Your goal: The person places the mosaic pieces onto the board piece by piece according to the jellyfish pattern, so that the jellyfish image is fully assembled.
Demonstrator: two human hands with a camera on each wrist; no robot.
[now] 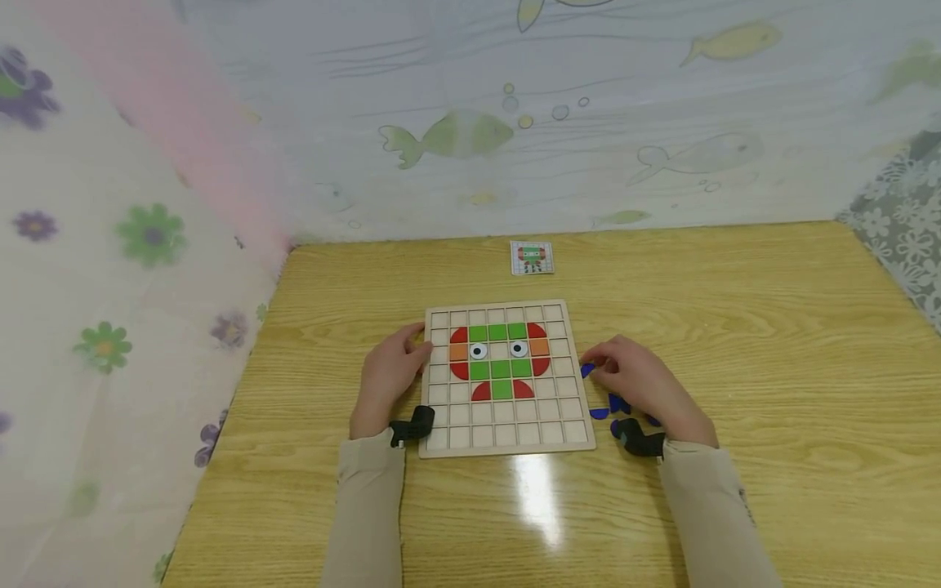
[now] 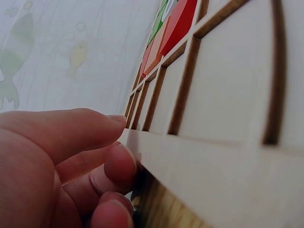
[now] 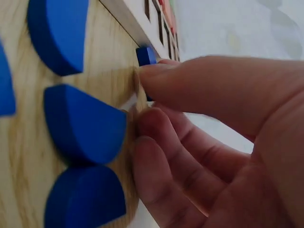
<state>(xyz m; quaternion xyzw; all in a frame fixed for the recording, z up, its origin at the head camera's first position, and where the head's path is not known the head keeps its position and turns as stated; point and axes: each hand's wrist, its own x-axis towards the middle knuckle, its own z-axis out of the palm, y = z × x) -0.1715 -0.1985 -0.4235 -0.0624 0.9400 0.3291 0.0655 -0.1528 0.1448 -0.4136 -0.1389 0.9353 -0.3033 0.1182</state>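
A square wooden grid board (image 1: 507,451) holds red, orange and green pieces and two round eye pieces, arranged as a face-like figure. My left hand (image 1: 391,369) holds the board's left edge; in the left wrist view the thumb (image 2: 85,128) lies at the rim, the other fingers curled beside it. Just off the right edge, my right hand (image 1: 638,377) pinches a blue piece (image 1: 587,370) between thumb and finger. That piece (image 3: 145,56) is partly hidden by the thumb in the right wrist view. Nearby lie several blue rounded pieces (image 3: 88,126), some partly under the hand.
Beyond the board, a small picture card (image 1: 532,258) shows a similar red and green figure on a grid. The wood-grain table (image 1: 294,490) meets a fish-patterned wall covering (image 1: 573,188) at the back and a flower-patterned one (image 1: 169,327) at the left.
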